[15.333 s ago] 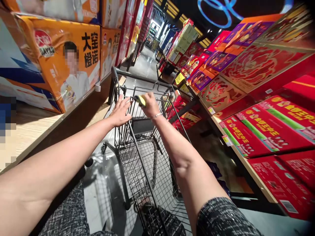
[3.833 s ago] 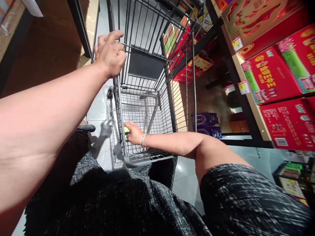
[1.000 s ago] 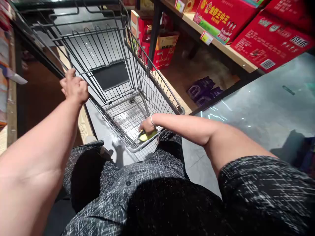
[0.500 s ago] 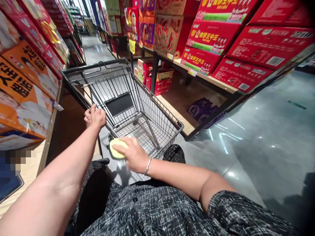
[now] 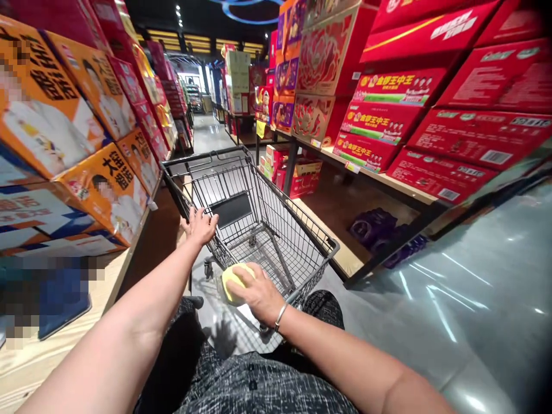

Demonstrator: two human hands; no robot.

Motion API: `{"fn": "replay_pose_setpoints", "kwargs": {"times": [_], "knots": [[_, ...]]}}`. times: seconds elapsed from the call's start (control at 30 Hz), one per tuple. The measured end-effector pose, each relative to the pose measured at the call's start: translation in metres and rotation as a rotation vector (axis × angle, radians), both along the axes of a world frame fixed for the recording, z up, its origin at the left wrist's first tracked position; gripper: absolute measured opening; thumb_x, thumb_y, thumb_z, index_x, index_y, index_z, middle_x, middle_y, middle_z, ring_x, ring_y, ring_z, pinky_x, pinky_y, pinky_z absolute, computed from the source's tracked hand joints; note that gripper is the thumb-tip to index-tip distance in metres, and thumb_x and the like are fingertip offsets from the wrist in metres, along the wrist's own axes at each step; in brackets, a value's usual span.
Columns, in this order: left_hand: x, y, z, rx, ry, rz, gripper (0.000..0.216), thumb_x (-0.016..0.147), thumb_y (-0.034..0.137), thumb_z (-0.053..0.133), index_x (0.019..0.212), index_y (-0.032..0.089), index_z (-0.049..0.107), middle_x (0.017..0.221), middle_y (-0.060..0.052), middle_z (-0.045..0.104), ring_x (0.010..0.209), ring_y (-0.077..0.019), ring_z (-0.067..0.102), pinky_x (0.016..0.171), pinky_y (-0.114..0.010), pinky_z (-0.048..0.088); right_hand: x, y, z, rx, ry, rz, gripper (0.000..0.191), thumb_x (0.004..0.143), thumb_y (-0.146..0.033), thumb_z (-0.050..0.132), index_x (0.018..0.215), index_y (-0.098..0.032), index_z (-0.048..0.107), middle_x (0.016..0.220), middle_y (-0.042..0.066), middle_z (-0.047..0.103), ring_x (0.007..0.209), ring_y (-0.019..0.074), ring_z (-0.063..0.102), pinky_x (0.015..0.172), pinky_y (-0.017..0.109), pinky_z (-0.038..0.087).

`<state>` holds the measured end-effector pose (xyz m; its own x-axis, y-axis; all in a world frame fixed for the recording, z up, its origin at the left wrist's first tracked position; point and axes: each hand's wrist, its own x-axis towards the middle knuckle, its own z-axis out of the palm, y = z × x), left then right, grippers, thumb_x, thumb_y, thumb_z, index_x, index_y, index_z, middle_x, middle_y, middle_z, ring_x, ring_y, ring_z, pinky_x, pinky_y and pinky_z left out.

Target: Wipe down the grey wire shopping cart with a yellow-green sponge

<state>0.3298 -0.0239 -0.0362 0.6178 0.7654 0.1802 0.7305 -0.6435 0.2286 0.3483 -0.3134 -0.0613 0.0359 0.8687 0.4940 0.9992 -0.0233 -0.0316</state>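
Note:
A black wire shopping cart stands in front of me in a shop aisle, its basket bare. My left hand grips the cart's left top rim with the fingers curled over the wire. My right hand presses a round yellow sponge against the near left corner of the cart's rim. A silver bracelet sits on my right wrist. My dark patterned clothing fills the bottom of the view.
Orange and blue boxes are stacked on a wooden shelf at the left. Red gift boxes fill the shelves at the right, with purple packs on the floor beneath. The glossy grey floor runs on down the aisle.
My view has risen from the cart's floor to the aisle. My right hand brought the sponge up from the basket bottom to the near rim. My left hand stays on the left rim.

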Motion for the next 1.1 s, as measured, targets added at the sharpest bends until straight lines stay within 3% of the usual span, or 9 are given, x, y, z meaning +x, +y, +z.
{"fn": "replay_pose_setpoints", "kwargs": {"times": [0.2, 0.33, 0.47, 0.57, 0.73, 0.87, 1.1], "knots": [[0.0, -0.005, 0.001, -0.025, 0.039, -0.056, 0.052, 0.1, 0.052, 0.025, 0.116, 0.024, 0.066, 0.16, -0.005, 0.032, 0.153, -0.029, 0.006, 0.117, -0.065, 0.01, 0.031, -0.009, -0.007, 0.031, -0.083, 0.053, 0.034, 0.093, -0.024, 0.06, 0.126, -0.034, 0.06, 0.137, 0.003, 0.052, 0.124, 0.0261, 0.038, 0.093, 0.039, 0.05], [0.007, -0.013, -0.004, -0.037, -0.023, -0.098, 0.051, 0.099, 0.053, 0.028, 0.123, 0.023, 0.063, 0.158, -0.01, 0.035, 0.152, -0.0299, 0.01, 0.116, -0.063, 0.017, 0.077, -0.025, -0.009, 0.019, -0.076, 0.136, 0.041, 0.09, -0.013, 0.061, 0.125, -0.034, 0.061, 0.135, 0.004, 0.055, 0.126, 0.0234, 0.04, 0.096, 0.04, 0.051], [0.01, -0.024, -0.01, -0.043, -0.052, -0.16, 0.06, 0.097, 0.055, 0.031, 0.143, 0.021, 0.048, 0.16, -0.01, 0.03, 0.153, -0.0281, 0.008, 0.116, -0.056, 0.022, 0.129, -0.041, -0.014, 0.048, 0.063, 0.173, 0.052, 0.084, -0.003, 0.057, 0.126, -0.034, 0.062, 0.133, 0.005, 0.057, 0.122, 0.0218, 0.048, 0.096, 0.04, 0.053], [0.013, -0.036, -0.01, -0.085, -0.036, -0.187, 0.072, 0.094, 0.061, 0.033, 0.153, 0.019, 0.034, 0.164, -0.009, 0.021, 0.153, -0.0281, 0.002, 0.117, -0.052, 0.023, 0.167, -0.051, -0.021, 0.084, 0.258, 0.073, 0.059, 0.077, -0.002, 0.054, 0.128, -0.031, 0.06, 0.134, 0.007, 0.056, 0.119, 0.0219, 0.054, 0.097, 0.043, 0.053], [0.023, -0.057, -0.004, -0.199, -0.029, -0.201, 0.087, 0.09, 0.07, 0.03, 0.158, 0.017, 0.02, 0.166, -0.008, 0.006, 0.152, -0.0293, -0.011, 0.119, -0.054, 0.018, 0.22, -0.058, -0.031, 0.207, 0.461, -0.258, 0.052, 0.07, -0.01, 0.049, 0.118, -0.021, 0.065, 0.12, 0.01, 0.061, 0.116, 0.025, 0.058, 0.105, 0.048, 0.047], [0.031, -0.066, -0.001, -0.248, -0.02, -0.22, 0.096, 0.085, 0.074, 0.035, 0.158, 0.013, 0.02, 0.166, -0.009, 0.003, 0.151, -0.0301, -0.017, 0.12, -0.057, 0.015, 0.243, -0.054, -0.036, 0.195, 0.464, -0.369, 0.061, 0.061, -0.011, 0.045, 0.117, -0.021, 0.065, 0.118, 0.008, 0.062, 0.113, 0.0249, 0.06, 0.104, 0.046, 0.048], [0.041, -0.086, -0.001, -0.312, -0.057, -0.23, 0.101, 0.08, 0.078, 0.038, 0.158, 0.016, 0.02, 0.167, -0.008, -0.001, 0.15, -0.0309, -0.022, 0.12, -0.059, 0.014, 0.287, -0.056, -0.047, 0.201, 0.361, -0.444, 0.058, 0.058, -0.015, 0.046, 0.112, -0.025, 0.065, 0.118, 0.009, 0.062, 0.117, 0.0282, 0.057, 0.104, 0.048, 0.044]]}}
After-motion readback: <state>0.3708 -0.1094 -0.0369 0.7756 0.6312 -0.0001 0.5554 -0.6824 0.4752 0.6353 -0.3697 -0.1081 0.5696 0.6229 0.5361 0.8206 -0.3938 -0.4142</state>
